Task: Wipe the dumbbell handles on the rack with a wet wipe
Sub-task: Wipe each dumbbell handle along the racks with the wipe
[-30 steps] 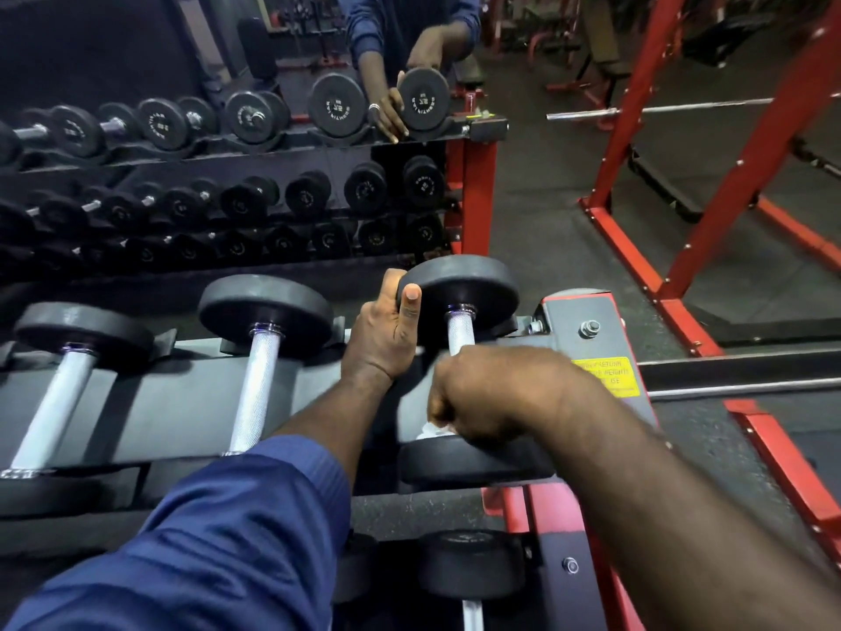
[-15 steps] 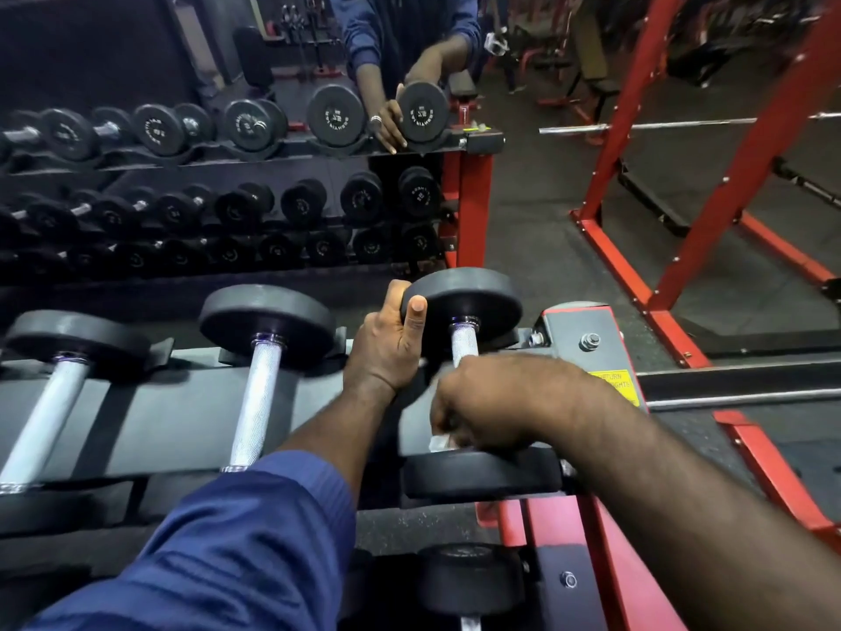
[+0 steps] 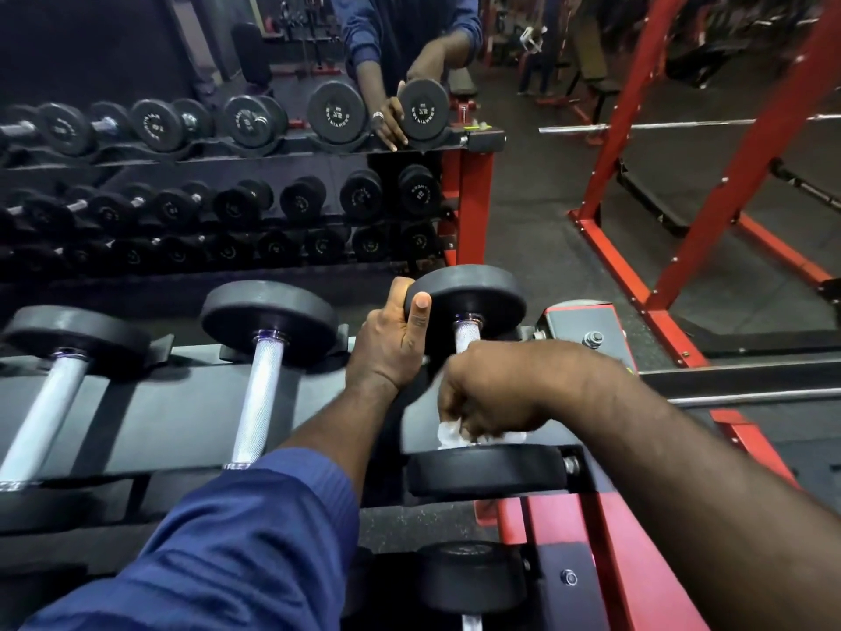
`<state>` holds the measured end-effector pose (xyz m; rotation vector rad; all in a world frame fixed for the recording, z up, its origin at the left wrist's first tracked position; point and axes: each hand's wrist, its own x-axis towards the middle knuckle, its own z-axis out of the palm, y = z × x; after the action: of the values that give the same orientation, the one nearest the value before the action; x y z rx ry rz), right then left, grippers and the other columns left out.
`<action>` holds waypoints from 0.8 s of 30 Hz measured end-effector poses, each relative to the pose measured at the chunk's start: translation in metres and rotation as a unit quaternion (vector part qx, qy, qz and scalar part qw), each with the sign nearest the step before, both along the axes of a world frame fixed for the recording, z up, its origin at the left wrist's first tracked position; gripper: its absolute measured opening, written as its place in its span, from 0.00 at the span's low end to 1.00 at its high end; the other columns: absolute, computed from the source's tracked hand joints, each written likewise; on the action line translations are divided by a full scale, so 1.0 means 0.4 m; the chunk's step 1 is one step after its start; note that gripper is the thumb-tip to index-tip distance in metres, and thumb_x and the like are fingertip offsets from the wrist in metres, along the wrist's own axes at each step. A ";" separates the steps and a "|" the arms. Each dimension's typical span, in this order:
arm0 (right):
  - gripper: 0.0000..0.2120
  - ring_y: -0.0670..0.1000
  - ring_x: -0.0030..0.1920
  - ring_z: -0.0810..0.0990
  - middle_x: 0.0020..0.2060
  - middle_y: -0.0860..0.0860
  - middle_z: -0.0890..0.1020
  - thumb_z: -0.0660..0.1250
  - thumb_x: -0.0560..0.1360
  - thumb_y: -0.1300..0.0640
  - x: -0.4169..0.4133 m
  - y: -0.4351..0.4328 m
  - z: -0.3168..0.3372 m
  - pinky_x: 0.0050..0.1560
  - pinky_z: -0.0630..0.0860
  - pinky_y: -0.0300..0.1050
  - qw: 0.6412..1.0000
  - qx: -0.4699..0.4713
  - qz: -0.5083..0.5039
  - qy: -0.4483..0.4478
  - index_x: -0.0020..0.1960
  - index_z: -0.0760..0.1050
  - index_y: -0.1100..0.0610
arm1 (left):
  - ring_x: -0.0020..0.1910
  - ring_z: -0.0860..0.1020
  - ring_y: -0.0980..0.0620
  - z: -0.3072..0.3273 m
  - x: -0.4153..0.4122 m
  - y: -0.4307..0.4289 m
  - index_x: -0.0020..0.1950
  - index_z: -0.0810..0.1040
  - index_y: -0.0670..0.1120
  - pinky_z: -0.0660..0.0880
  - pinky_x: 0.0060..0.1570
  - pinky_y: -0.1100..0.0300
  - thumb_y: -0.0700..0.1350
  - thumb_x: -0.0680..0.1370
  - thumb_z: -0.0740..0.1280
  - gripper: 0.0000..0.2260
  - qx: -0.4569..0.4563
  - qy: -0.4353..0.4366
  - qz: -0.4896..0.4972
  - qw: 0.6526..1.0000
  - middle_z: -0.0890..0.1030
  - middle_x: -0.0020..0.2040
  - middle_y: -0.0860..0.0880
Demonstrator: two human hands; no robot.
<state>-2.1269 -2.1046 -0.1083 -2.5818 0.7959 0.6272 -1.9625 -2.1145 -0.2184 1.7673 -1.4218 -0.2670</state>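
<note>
Three dumbbells lie side by side on the rack's [image 3: 150,416] top shelf: left dumbbell [image 3: 48,403], middle dumbbell [image 3: 261,384], and rightmost dumbbell [image 3: 473,302] at the rack's right end. The left grip [image 3: 391,343] holds the left edge of its far head. The right grip [image 3: 487,393] wraps its handle just behind the near head, with the wipe [image 3: 448,437] beneath. A lower dumbbell [image 3: 471,580] lies on the shelf below. A mirror [image 3: 136,52] stands behind the rack.

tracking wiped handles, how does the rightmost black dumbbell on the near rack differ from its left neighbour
The rightmost black dumbbell is held: left hand on its far head, right hand round its handle with a white wet wipe; the neighbour dumbbell lies untouched. The neighbour's knurled steel handle shows fully; the rightmost's is mostly hidden. Both share one rack.
</note>
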 end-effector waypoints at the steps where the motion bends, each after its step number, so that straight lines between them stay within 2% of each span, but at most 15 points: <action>1: 0.12 0.49 0.44 0.83 0.42 0.45 0.84 0.69 0.75 0.62 0.006 -0.014 0.001 0.47 0.77 0.41 0.999 -0.036 -0.014 -0.030 0.55 0.83 0.50 | 0.40 0.80 0.36 0.001 -0.001 -0.001 0.66 0.69 0.56 0.79 0.41 0.40 0.81 0.72 0.37 0.41 0.001 -0.001 0.001 1.000 0.79 0.37 0.43; 4: 0.11 0.55 0.46 0.81 0.46 0.49 0.82 0.65 0.75 0.61 0.011 -0.038 0.004 0.43 0.73 0.45 0.964 -0.192 -0.100 -0.156 0.52 0.82 0.48 | 0.41 0.81 0.35 0.000 0.000 0.002 0.65 0.69 0.55 0.78 0.42 0.40 0.81 0.73 0.38 0.40 0.001 0.001 -0.002 1.000 0.81 0.38 0.41; 5: 0.11 0.56 0.47 0.80 0.48 0.49 0.82 0.65 0.76 0.59 0.009 -0.038 0.004 0.43 0.73 0.46 0.955 -0.213 -0.117 -0.173 0.53 0.81 0.47 | 0.42 0.81 0.36 0.000 0.000 0.003 0.64 0.70 0.55 0.79 0.42 0.40 0.81 0.73 0.39 0.40 0.002 0.003 -0.003 1.000 0.81 0.38 0.42; 7: 0.11 0.57 0.49 0.80 0.50 0.50 0.82 0.65 0.76 0.59 0.008 -0.031 -0.002 0.46 0.76 0.48 0.964 -0.202 -0.089 -0.146 0.54 0.81 0.48 | 0.41 0.81 0.36 0.003 0.000 0.003 0.64 0.70 0.56 0.79 0.42 0.40 0.82 0.73 0.39 0.40 0.005 0.005 -0.006 1.000 0.81 0.38 0.42; 10: 0.13 0.55 0.50 0.82 0.47 0.50 0.84 0.68 0.73 0.62 0.015 -0.018 0.009 0.47 0.79 0.47 0.986 -0.145 -0.041 -0.066 0.53 0.83 0.48 | 0.40 0.80 0.36 0.002 0.000 0.002 0.65 0.69 0.56 0.79 0.41 0.41 0.81 0.73 0.38 0.39 0.005 -0.003 -0.001 1.000 0.80 0.37 0.43; 14: 0.07 0.58 0.47 0.80 0.45 0.52 0.79 0.65 0.76 0.60 0.019 -0.026 0.039 0.42 0.73 0.47 0.966 -0.223 -0.065 -0.116 0.49 0.80 0.51 | 0.43 0.81 0.34 0.001 -0.002 0.004 0.64 0.70 0.57 0.79 0.43 0.40 0.81 0.73 0.38 0.39 0.005 -0.002 -0.004 1.000 0.82 0.40 0.41; 17: 0.08 0.59 0.49 0.82 0.50 0.52 0.81 0.66 0.76 0.59 0.028 -0.016 0.029 0.41 0.71 0.47 0.970 -0.227 -0.023 -0.082 0.54 0.80 0.51 | 0.42 0.81 0.35 0.003 0.001 0.001 0.63 0.69 0.57 0.79 0.42 0.40 0.81 0.73 0.38 0.38 0.010 -0.001 -0.002 1.000 0.82 0.39 0.41; 21: 0.08 0.58 0.50 0.84 0.51 0.53 0.82 0.65 0.80 0.55 0.062 -0.019 0.008 0.38 0.72 0.49 0.938 -0.337 0.031 -0.074 0.58 0.76 0.57 | 0.41 0.81 0.34 0.008 -0.002 0.004 0.61 0.68 0.57 0.80 0.41 0.39 0.77 0.77 0.44 0.29 0.028 -0.019 0.003 0.999 0.81 0.38 0.41; 24: 0.13 0.60 0.52 0.83 0.54 0.53 0.83 0.56 0.83 0.57 0.075 -0.014 -0.010 0.39 0.72 0.51 0.930 -0.361 0.062 -0.018 0.59 0.78 0.57 | 0.42 0.81 0.35 0.012 -0.004 0.005 0.61 0.67 0.58 0.79 0.42 0.40 0.81 0.72 0.39 0.35 0.026 0.003 0.000 1.000 0.81 0.39 0.41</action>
<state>-2.0969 -2.1104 -0.1122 -3.3151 0.9994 0.3532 -1.9643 -2.1123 -0.2138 1.8062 -1.4220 -0.3123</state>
